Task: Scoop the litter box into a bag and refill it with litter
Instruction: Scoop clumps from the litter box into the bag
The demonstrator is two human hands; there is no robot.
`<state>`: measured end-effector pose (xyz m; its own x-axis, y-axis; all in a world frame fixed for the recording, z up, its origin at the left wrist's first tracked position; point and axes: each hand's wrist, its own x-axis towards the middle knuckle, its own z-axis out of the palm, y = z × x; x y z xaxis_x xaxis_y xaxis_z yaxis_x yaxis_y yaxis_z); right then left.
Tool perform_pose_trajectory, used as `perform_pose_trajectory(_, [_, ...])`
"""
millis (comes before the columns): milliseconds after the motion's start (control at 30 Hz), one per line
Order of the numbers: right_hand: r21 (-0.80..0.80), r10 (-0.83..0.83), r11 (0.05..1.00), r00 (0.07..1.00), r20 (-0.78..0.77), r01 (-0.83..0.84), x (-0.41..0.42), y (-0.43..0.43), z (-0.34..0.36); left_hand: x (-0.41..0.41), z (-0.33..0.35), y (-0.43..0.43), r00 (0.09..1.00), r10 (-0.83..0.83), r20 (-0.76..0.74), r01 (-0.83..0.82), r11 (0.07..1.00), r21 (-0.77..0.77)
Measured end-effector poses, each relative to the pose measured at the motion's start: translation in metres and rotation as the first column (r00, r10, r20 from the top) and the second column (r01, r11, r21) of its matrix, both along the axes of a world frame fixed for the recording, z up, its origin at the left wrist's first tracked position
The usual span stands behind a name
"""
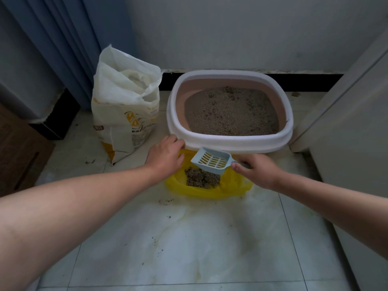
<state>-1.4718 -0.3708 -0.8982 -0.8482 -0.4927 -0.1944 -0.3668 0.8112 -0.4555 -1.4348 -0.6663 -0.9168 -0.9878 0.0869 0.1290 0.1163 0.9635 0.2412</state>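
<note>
A white-rimmed, pink-walled oval plastic litter box (231,142) sat at the far edge of the pale tiled floor (189,238), against the wall, holding grey-brown granular litter (231,114). Just in front of it lay an open yellow plastic bag (210,193), touching the box's near rim, with a dark clump of scooped waste (201,179) inside. The person's left hand (165,157) had its fingers curled over the bag's left edge, gripping it. The right hand (257,171) grasped the handle of a pale blue slotted plastic scoop (212,161), which hung tilted over the bag's mouth, yellow showing through its slots. Left of the box, an opened white-and-yellow litter sack (126,114) stood upright near a blue curtain (63,49). A white cabinet side (346,154) bordered the floor's right edge.
</note>
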Motion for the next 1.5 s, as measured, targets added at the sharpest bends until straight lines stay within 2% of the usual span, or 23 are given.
perform_pose_trajectory(167, [-0.131,-0.112,0.986,0.991,-0.069,0.102,-0.010,0.017,0.012,-0.016,0.004,0.017,0.994,-0.008,-0.111,0.007,1.000,-0.007])
perform_pose_trajectory(333, [-0.147,-0.293,0.949,0.952,-0.085,0.279,-0.020,0.026,0.019,-0.041,0.003,0.033,0.995,-0.018,-0.102,0.011,0.998,-0.069])
perform_pose_trajectory(500, [-0.158,-0.389,0.915,0.916,-0.099,0.372,-0.036,0.029,0.016,-0.054,-0.003,0.039,0.995,-0.035,-0.097,0.031,0.999,-0.037])
perform_pose_trajectory(633, [-0.073,-0.361,0.932,0.914,-0.185,0.354,-0.064,0.028,0.019,-0.070,-0.002,0.030,0.985,-0.127,-0.115,0.120,0.991,-0.067])
perform_pose_trajectory(733, [0.095,-0.312,0.936,0.923,-0.224,0.340,-0.092,0.021,0.015,-0.079,-0.003,0.026,0.952,-0.261,-0.160,0.241,0.961,-0.133])
perform_pose_trajectory(833, [0.204,-0.307,0.909,0.914,-0.266,0.364,-0.117,0.008,0.003,-0.087,-0.008,0.023,0.934,-0.287,-0.213,0.271,0.957,-0.101])
perform_pose_trajectory(1133, [0.221,-0.463,0.834,0.860,-0.215,0.505,-0.189,-0.034,-0.012,-0.116,-0.020,0.035,0.884,-0.399,-0.242,0.397,0.916,-0.062])
perform_pose_trajectory(1333, [0.187,-0.565,0.794,0.815,-0.126,0.579,-0.234,-0.038,-0.022,-0.121,-0.032,0.035,0.879,-0.385,-0.282,0.393,0.919,-0.031])
perform_pose_trajectory(1500, [0.164,-0.584,0.787,0.804,-0.113,0.595,-0.261,-0.047,-0.030,-0.122,-0.038,0.034,0.863,-0.386,-0.326,0.397,0.917,-0.035])
